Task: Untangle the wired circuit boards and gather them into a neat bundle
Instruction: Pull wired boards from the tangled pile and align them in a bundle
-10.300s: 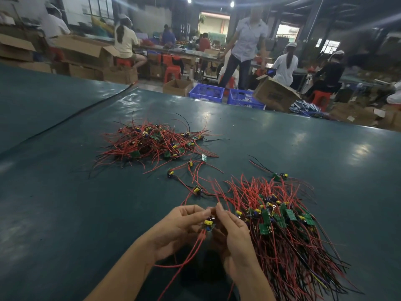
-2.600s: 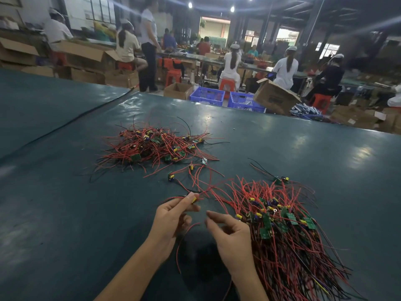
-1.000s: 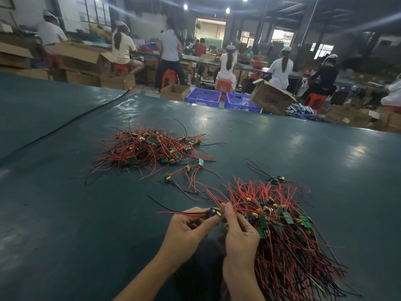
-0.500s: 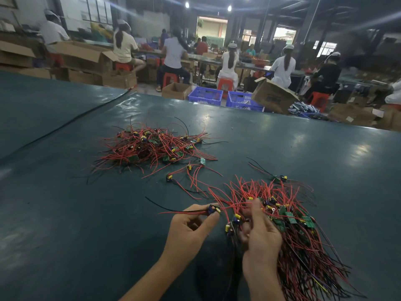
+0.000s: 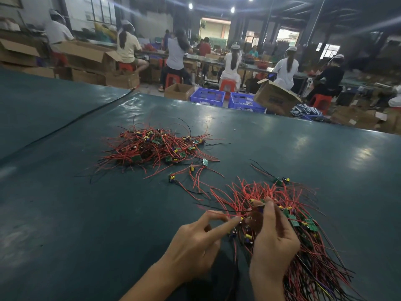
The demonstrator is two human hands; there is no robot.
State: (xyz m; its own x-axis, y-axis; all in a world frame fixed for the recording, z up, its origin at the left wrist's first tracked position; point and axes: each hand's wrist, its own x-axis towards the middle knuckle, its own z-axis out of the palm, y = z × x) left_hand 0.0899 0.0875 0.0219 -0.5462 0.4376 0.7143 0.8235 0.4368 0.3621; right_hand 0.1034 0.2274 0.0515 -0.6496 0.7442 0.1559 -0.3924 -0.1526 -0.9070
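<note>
Both hands work at the near bundle (image 5: 308, 253) on the table (image 5: 65, 213)
The right hand (image 5: 274, 242) curls around the bundle's board end, thumb up and pinching a board. The left hand (image 5: 193, 242) is nearly flat, its fingers stretched out with the tips touching the boards beside the right thumb. Half a second ago the left hand pinched one wired board apart from the bundle; now that board lies against it. The tangled pile (image 5: 156, 148) sits farther back, unchanged
</note>
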